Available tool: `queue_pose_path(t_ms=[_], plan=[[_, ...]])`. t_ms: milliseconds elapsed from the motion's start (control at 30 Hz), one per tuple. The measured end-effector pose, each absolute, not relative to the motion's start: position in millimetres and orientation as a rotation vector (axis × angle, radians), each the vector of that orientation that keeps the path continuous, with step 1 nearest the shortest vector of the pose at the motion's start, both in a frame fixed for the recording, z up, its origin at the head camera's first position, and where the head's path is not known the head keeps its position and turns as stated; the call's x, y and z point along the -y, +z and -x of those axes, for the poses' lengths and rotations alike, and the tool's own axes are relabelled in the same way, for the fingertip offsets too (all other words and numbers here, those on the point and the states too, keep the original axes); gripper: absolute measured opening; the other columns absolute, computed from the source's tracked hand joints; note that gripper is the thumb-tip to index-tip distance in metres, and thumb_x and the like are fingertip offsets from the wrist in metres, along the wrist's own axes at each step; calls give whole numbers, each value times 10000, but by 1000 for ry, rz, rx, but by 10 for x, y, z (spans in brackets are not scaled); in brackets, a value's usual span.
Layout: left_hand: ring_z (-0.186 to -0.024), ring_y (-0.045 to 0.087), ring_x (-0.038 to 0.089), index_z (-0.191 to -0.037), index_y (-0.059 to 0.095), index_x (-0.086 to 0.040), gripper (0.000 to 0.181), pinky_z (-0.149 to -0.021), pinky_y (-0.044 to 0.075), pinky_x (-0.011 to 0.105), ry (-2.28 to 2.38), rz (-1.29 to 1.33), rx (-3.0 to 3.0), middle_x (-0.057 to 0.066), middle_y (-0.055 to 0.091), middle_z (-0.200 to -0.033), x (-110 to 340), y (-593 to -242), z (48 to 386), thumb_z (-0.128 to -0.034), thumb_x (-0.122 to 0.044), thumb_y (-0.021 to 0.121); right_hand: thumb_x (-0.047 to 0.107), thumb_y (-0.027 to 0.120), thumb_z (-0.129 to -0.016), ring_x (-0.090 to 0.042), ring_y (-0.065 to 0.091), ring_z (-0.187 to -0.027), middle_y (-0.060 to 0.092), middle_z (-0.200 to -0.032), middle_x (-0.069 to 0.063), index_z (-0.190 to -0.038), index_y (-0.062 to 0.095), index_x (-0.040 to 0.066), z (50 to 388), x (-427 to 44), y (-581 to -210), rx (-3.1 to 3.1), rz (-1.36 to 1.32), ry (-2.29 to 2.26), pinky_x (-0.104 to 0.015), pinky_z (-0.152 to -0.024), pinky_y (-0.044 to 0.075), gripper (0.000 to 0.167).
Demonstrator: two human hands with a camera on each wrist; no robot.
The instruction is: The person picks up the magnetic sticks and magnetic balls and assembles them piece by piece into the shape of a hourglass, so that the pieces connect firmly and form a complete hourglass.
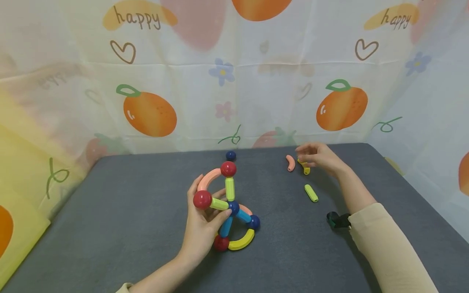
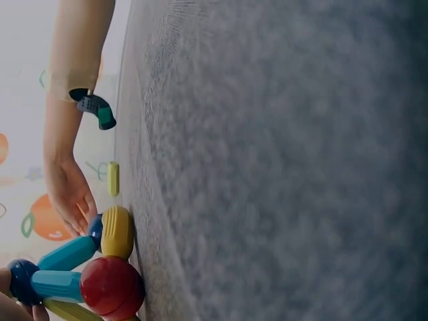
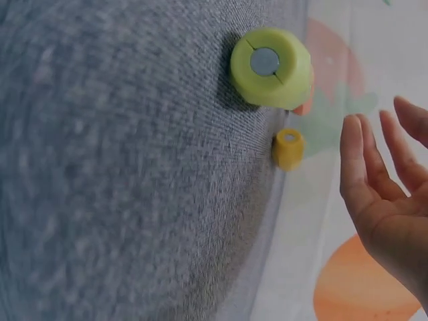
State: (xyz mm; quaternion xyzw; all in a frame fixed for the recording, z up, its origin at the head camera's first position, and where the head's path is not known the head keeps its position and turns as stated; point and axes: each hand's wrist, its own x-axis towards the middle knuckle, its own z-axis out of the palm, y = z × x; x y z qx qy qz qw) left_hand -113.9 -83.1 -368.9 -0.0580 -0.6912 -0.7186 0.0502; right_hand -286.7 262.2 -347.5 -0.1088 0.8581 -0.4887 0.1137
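Note:
My left hand (image 1: 196, 232) grips a built structure of magnetic rods and balls, its thumb by the middle blue ball (image 1: 233, 208). Two red balls (image 1: 228, 169) top it, joined by a curved pink rod (image 1: 209, 179) and light green rods (image 1: 229, 189). Below are blue rods (image 1: 226, 226), another red ball (image 1: 221, 243), a dark blue ball (image 1: 253, 222) and a curved yellow rod (image 1: 242, 241). My right hand (image 1: 322, 158) hovers, fingers loosely extended and holding nothing, by a yellow curved rod (image 1: 306, 170). In the right wrist view, that hand (image 3: 394, 200) is apart from the light green rod (image 3: 291, 73).
On the dark grey table (image 1: 139, 211) lie a curved pink rod (image 1: 290, 163) and a light green rod (image 1: 311, 193). A blue ball (image 1: 231, 156) sits at the far edge, before a printed cloth (image 1: 264, 101). A dark strap-like device (image 1: 338, 220) shows at the right cuff.

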Motion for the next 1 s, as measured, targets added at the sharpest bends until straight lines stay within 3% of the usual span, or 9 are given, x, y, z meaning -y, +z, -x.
queue_pose_path(t_ms=[267,500,667,1000], plan=[[-1225,615,32,-1528,93,-349,973,-993,497,147,-2179,116,2123,93,615,-1359,788,-3678,1123,-868,49,687,211,616,-970,-217,639,-909,635,-1051,-158,-1239,570,-34,2748,-2710,-3463,-2536,338,-1134,-401,-853,587,367],[-1200,623,8,-1532,101,-345,979,-988,501,150,-2181,121,2121,98,615,-1359,808,-3689,1126,-861,43,699,305,690,-921,-158,594,-748,621,-878,-55,-1070,610,13,2560,-2725,-3462,-2484,299,-811,-317,-704,574,337],[-1173,635,-3,-1524,116,-355,979,-975,512,157,-2175,150,2112,114,620,-1346,837,-3696,1128,-853,38,710,322,726,-890,-143,610,-736,631,-867,-37,-1052,598,23,2506,-2703,-3470,-2446,272,-770,-307,-692,591,364],[-1130,644,-7,-1528,85,-311,1045,-976,509,162,-2145,151,2174,115,630,-1313,846,-3696,1160,-808,28,763,189,711,-876,-132,665,-731,692,-881,-62,-1079,634,22,2452,-2522,-3491,-2465,408,-785,-298,-688,590,274]])
